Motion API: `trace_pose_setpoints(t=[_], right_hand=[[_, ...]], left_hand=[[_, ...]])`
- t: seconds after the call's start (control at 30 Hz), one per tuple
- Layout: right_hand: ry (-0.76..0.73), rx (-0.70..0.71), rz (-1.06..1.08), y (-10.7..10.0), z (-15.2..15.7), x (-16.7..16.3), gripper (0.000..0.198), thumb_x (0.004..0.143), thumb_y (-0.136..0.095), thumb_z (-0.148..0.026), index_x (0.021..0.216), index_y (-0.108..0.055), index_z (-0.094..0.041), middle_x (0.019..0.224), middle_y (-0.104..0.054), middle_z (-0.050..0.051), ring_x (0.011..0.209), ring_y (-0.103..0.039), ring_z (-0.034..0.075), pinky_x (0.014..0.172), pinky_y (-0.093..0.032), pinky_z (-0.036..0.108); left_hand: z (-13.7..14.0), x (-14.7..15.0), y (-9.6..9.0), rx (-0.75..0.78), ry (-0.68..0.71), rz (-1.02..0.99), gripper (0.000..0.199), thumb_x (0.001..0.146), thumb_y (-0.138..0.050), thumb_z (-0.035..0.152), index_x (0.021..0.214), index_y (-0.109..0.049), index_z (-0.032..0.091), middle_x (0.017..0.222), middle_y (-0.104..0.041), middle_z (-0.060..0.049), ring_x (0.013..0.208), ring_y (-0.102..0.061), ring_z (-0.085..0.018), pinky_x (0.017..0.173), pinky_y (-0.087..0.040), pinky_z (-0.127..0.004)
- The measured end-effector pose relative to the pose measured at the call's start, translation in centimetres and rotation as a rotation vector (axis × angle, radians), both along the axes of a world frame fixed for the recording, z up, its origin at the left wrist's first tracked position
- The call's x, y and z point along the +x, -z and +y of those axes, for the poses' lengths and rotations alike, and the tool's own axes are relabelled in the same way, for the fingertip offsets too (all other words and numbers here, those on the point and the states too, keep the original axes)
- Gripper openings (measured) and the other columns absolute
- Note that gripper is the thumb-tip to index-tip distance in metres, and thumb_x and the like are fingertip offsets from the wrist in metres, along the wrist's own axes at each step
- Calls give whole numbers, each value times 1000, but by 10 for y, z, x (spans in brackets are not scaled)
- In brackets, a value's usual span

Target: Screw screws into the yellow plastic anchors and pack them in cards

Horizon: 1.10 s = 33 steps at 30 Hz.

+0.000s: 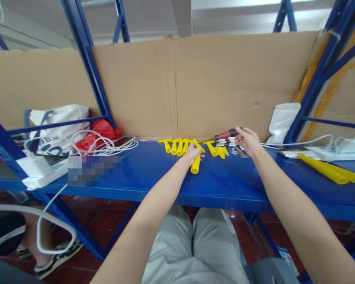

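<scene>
My left hand (192,154) is closed around a yellow plastic tube-shaped piece (195,165), whose round open end points toward me. In my right hand (248,140) is a screwdriver (225,135) with a red and black handle, gripped at the handle's end. Its shaft reaches left toward the top of the yellow piece; whether the tip touches it I cannot tell. Several similar yellow pieces (173,147) stand in a row just left of my left hand. Between the hands lie another yellow piece (212,149) and small yellow parts (221,152). Tiny metal bits (235,151) sit beneath my right hand.
The blue shelf table (153,173) has cardboard (136,86) behind it. At left are a power strip (47,175), coiled white cable (118,146), red bag (102,134) and cloth bag (59,130). Long yellow cones (325,169) lie right. Another person's leg (44,240) shows lower left.
</scene>
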State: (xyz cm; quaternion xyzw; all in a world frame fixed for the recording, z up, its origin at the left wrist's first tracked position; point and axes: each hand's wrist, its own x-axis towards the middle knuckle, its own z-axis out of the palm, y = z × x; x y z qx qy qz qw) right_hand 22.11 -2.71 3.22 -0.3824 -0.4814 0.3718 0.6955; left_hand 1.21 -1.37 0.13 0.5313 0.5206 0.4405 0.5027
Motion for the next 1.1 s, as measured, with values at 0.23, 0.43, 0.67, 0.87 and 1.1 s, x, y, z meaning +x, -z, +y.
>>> trace_pose_setpoints(t=[0.23,0.43,0.67,0.87,1.1], right_hand=[[-9,10,-24,-1,-3,-2,51,58,-81,-47,61,-37,-21,40,-39,-9,37,-40,6,37,-36,18],[13,1,-53,-2,-4,-4,52,65,-76,-49,60,-31,-22,38,-37,-9,35,-39,6,36,-35,19],[78,47,-10,0,-1,-3,54,62,-77,-48,62,-30,-23,39,-38,-9,35,-39,6,35,-35,19],[130,95,48,-1,2,-1,52,63,-75,-48,63,-29,-23,39,-32,-11,34,-39,7,35,-34,19],[195,56,16,-1,1,0,45,66,-73,-41,63,-32,-23,42,-34,-10,31,-31,4,29,-24,18]], left_hand=[[3,0,1,-7,0,7,58,76,-50,-2,128,-37,19,99,-66,-8,61,-66,-12,44,-43,-18],[2,-1,1,8,4,8,55,77,-49,-2,127,-39,19,99,-66,-8,62,-65,-12,43,-43,-18],[-2,1,-1,3,11,2,58,76,-48,-3,129,-36,18,100,-67,-9,62,-66,-12,43,-41,-17],[-3,2,-1,38,31,-15,61,76,-48,-4,131,-35,19,102,-65,-9,58,-64,-10,41,-40,-16],[0,1,-2,64,-37,-41,61,77,-52,-1,130,-35,24,108,-63,-6,58,-63,-8,43,-41,-15]])
